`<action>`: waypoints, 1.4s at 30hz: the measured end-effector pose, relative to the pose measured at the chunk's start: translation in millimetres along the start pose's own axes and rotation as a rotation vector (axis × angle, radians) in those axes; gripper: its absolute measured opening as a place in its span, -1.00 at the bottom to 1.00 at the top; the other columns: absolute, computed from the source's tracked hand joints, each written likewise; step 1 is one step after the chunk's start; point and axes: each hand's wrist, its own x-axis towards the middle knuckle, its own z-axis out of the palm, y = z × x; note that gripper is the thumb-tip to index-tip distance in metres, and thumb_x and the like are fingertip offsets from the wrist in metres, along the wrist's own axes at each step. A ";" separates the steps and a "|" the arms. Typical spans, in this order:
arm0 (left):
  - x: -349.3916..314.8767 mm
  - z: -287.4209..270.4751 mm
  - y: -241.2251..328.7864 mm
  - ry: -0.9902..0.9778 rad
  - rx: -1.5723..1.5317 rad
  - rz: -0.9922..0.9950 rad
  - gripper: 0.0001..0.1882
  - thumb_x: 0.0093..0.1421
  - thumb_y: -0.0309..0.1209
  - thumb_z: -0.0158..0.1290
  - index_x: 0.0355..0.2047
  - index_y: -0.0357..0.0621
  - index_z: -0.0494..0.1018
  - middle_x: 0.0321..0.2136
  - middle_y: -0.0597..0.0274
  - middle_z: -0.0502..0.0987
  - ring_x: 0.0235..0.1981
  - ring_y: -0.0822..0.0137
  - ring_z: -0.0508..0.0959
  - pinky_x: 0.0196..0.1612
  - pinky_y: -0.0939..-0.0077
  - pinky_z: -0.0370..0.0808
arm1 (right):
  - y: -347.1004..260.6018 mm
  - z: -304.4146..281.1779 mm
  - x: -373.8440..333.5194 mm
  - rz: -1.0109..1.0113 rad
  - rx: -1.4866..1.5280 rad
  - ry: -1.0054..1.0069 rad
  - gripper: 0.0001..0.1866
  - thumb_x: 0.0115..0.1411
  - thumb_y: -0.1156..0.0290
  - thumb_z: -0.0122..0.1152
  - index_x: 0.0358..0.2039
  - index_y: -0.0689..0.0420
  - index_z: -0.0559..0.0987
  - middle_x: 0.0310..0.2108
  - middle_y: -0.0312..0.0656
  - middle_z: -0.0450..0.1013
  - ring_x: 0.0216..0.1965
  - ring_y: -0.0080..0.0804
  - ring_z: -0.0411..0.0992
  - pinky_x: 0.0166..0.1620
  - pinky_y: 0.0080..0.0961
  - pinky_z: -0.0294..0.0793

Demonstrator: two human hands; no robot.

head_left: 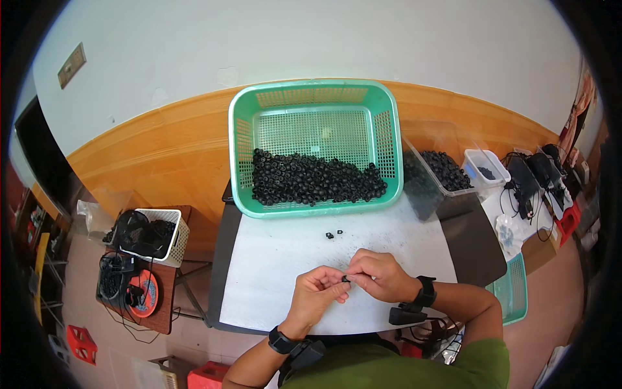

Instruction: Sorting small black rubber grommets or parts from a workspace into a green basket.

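Over the white sheet on the table, my two hands meet at a small black part. My left hand pinches it from the left between thumb and fingers. From the other side, my right hand closes its thumb and fingertips on the same part, whose exact kind is too small to make out. A few loose small black parts lie on the sheet beyond my hands. Behind them stands a green plastic basket, with a heap of small black ring-like parts spread along its near side.
Right of the basket stands a clear bin of black parts, then a small white tub. Cables and black devices crowd the right-hand table. At left, a white basket and an orange dish sit on a brown table.
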 end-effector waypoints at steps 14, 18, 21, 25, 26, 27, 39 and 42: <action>13.6 -23.8 4.2 0.090 -0.022 0.016 -0.87 0.06 -0.63 0.10 -0.34 -0.30 0.44 -0.51 0.23 0.51 -0.53 0.47 0.51 -0.46 0.64 0.49 | 29.4 -20.0 57.4 0.084 -0.025 -0.109 -0.95 0.01 0.52 0.12 -0.51 0.22 0.47 -0.58 -0.13 0.33 -0.51 -0.23 0.37 -0.43 -0.41 0.35; 18.9 -27.9 -1.8 0.062 -0.072 -0.002 -0.87 0.07 -0.62 0.08 -0.33 -0.29 0.43 -0.49 0.14 0.53 -0.54 0.44 0.52 -0.46 0.63 0.48 | 99.1 -41.7 94.9 0.051 -0.496 0.031 -0.93 0.01 0.57 0.10 -0.43 0.24 0.48 -0.45 -0.08 0.38 -0.42 -0.11 0.40 -0.35 -0.32 0.39; 19.2 -30.5 -0.6 0.072 -0.105 -0.015 -0.87 0.07 -0.62 0.09 -0.33 -0.29 0.44 -0.50 0.19 0.52 -0.53 0.46 0.51 -0.46 0.63 0.47 | 120.1 -40.5 113.3 0.124 -0.625 -0.080 -0.92 0.01 0.56 0.12 -0.43 0.22 0.49 -0.41 -0.09 0.36 -0.38 -0.12 0.39 -0.31 -0.29 0.39; 20.0 -33.4 -3.3 0.070 -0.132 -0.015 -0.87 0.08 -0.62 0.08 -0.32 -0.29 0.44 -0.48 0.14 0.54 -0.53 0.45 0.52 -0.46 0.64 0.48 | 141.0 -31.2 126.0 0.138 -0.761 -0.236 -0.91 0.00 0.52 0.12 -0.42 0.20 0.50 -0.43 -0.10 0.35 -0.36 -0.11 0.39 -0.29 -0.25 0.39; 19.9 -33.4 -3.0 0.071 -0.132 -0.016 -0.87 0.08 -0.62 0.08 -0.32 -0.29 0.44 -0.48 0.14 0.54 -0.53 0.45 0.52 -0.46 0.64 0.48 | 143.2 -30.6 127.0 0.144 -0.807 -0.269 -0.90 0.00 0.49 0.11 -0.44 0.21 0.50 -0.45 -0.09 0.35 -0.36 -0.11 0.39 -0.30 -0.22 0.39; 19.9 -32.9 -2.2 0.070 -0.117 0.001 -0.87 0.08 -0.62 0.07 -0.32 -0.29 0.44 -0.48 0.15 0.54 -0.53 0.45 0.52 -0.46 0.64 0.48 | 144.2 -31.6 127.1 0.146 -0.807 -0.269 -0.90 0.00 0.49 0.11 -0.44 0.21 0.50 -0.45 -0.09 0.35 -0.36 -0.11 0.39 -0.30 -0.22 0.39; 16.2 -25.5 4.2 0.052 -0.095 0.064 -0.86 0.06 -0.61 0.11 -0.33 -0.27 0.44 -0.51 0.25 0.51 -0.53 0.49 0.49 -0.45 0.65 0.44 | 33.3 -37.9 73.8 0.108 0.097 -0.068 -0.82 -0.05 0.64 0.15 -0.36 0.27 0.45 -0.42 -0.25 0.34 -0.51 -0.55 0.35 -0.46 -0.65 0.36; 13.7 -22.7 5.9 0.025 -0.077 0.064 -0.86 0.06 -0.61 0.11 -0.33 -0.27 0.44 -0.51 0.25 0.51 -0.53 0.49 0.49 -0.45 0.65 0.44 | 21.1 -36.1 57.1 0.014 0.091 -0.117 -0.82 -0.05 0.64 0.16 -0.36 0.26 0.46 -0.43 -0.24 0.33 -0.51 -0.56 0.33 -0.46 -0.66 0.34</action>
